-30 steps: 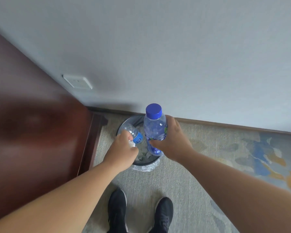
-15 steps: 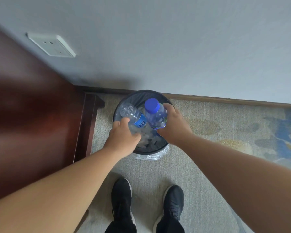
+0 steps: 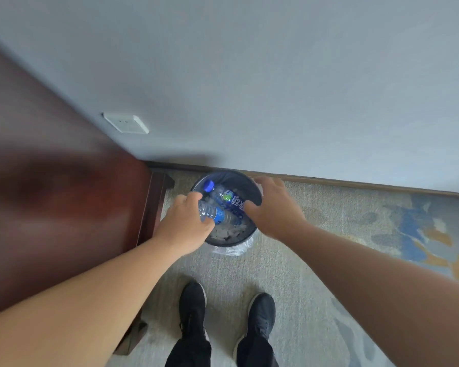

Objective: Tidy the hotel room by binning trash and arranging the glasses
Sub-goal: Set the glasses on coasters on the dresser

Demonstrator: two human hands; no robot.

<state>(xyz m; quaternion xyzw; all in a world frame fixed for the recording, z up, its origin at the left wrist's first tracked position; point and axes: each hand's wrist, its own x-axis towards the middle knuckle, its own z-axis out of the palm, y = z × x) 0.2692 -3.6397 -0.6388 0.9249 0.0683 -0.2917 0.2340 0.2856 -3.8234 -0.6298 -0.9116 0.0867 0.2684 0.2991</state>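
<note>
Bottle drop at the bin: a clear water bottle (image 3: 219, 217) with a blue label hangs over the near-left part of a round black bin (image 3: 223, 243). The person's left hand (image 3: 186, 223) holds it, fingers curled round one end. A second bottle (image 3: 229, 200) already lies on its side inside the bin, on top of crumpled white waste (image 3: 227, 231).

The right hand (image 3: 273, 207) is spread loosely over the bin's right rim and holds nothing. Whether its thumb touches the second bottle cannot be made out.

The bin stands against the skirting of a grey wall, with dark wooden furniture (image 3: 64, 207) on its left and black shoes (image 3: 192, 305) on the carpet on its near side.

The held bottle's long axis runs almost level, from the bin's left rim towards its centre. Its end is buried in the fist, so which way the neck points cannot be told. The second bottle lies on a diagonal, with its blue cap (image 3: 208, 185) aimed at the far-left rim and its base towards the right rim.

The bin looks fairly full, so the step is best done low. The bottle should go below the rim, in line with the one already lying there, and the fingers should open only once it is over the middle. Dropped from height, it would likely bounce off the other bottle and out onto the carpet.
</note>
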